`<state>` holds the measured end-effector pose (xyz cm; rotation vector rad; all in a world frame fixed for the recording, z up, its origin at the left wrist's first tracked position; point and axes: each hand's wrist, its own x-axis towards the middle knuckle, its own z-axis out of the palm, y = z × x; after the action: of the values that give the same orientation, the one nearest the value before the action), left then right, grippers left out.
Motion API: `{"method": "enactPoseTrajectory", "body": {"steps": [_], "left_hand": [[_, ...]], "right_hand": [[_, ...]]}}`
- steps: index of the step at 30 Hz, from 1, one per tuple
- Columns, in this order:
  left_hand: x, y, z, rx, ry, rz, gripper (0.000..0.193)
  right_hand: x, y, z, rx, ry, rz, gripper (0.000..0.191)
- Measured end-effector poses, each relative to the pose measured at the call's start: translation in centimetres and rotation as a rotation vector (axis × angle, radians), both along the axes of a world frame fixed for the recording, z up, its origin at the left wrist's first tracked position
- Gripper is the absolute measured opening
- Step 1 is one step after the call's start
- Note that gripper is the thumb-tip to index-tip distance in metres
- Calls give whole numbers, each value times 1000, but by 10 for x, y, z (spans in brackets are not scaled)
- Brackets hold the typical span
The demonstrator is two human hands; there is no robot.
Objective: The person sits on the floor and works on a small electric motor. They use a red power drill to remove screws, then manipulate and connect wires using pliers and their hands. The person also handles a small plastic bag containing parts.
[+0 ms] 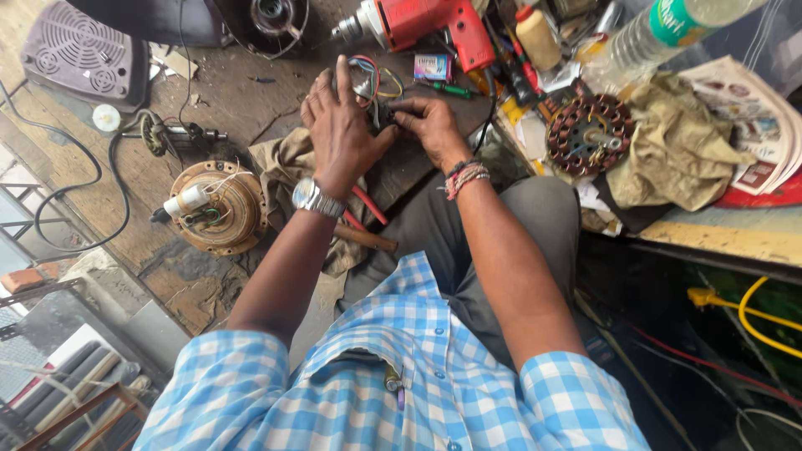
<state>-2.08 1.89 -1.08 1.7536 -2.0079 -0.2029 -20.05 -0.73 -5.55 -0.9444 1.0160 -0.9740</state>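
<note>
1. Hands meet at upper centre of the frame over a worn wooden table. Left hand, wristwatch on the wrist, lies fingers spread over a small dark part; its grip on the part is hidden by the back of the hand, so I cannot tell.
2. Right hand, thread bands at the wrist, has its fingertips pinched shut on the same small dark part.
3. Coloured wires loop up from the part, just above the fingers; probably attached to it, view too cramped to confirm.
4. Red electric drill lies at top centre, near the wires.
5. Round brown motor housing sits at left of the hands, apart from them.
6. Copper-wound stator ring rests at right on a khaki cloth.
</note>
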Motion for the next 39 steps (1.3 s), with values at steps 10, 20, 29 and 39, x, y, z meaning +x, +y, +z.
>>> {"method": "enactPoseTrajectory", "body": {"steps": [10, 20, 29, 39], "left_hand": [[15, -18, -19, 82, 263, -29, 143], [23, -19, -25, -5, 262, -62, 143], [23, -19, -25, -36, 236, -58, 141], [19, -21, -23, -38, 196, -21, 139]], "right_hand": [[11, 0, -10, -57, 17, -58, 11], [1, -2, 1, 40, -45, -30, 15], [3, 1, 10, 23, 150, -54, 12], [7, 1, 12, 10, 173, -96, 9]]}}
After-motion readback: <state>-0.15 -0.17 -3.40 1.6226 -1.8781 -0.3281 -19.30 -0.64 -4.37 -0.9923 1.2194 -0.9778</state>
